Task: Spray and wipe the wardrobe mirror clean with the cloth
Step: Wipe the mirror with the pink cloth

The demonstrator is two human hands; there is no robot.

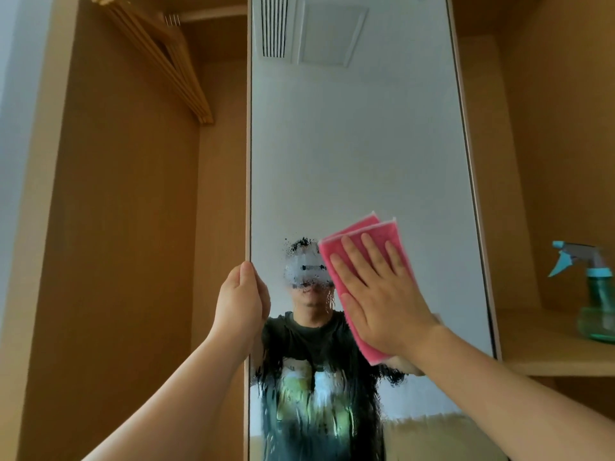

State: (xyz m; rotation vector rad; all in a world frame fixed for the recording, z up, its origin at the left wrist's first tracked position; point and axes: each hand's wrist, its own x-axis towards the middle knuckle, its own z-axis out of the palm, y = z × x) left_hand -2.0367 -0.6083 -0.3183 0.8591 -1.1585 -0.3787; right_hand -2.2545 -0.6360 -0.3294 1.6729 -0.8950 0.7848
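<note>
Head view: tall wet wardrobe mirror.
Flat right hand presses folded pink cloth; left hand grips mirror edge.

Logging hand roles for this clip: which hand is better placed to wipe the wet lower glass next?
Right. The right hand presses the pink cloth flat on the mirror; the left hand grips the mirror's edge.

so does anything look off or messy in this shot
Only the mirror: wet spray runs smear its lower reflection, beside and below the pink cloth that the right hand presses flat on the glass. The left hand grips the mirror's left edge. The spray bottle stands upright on the shelf. Nothing looks damaged.
</note>
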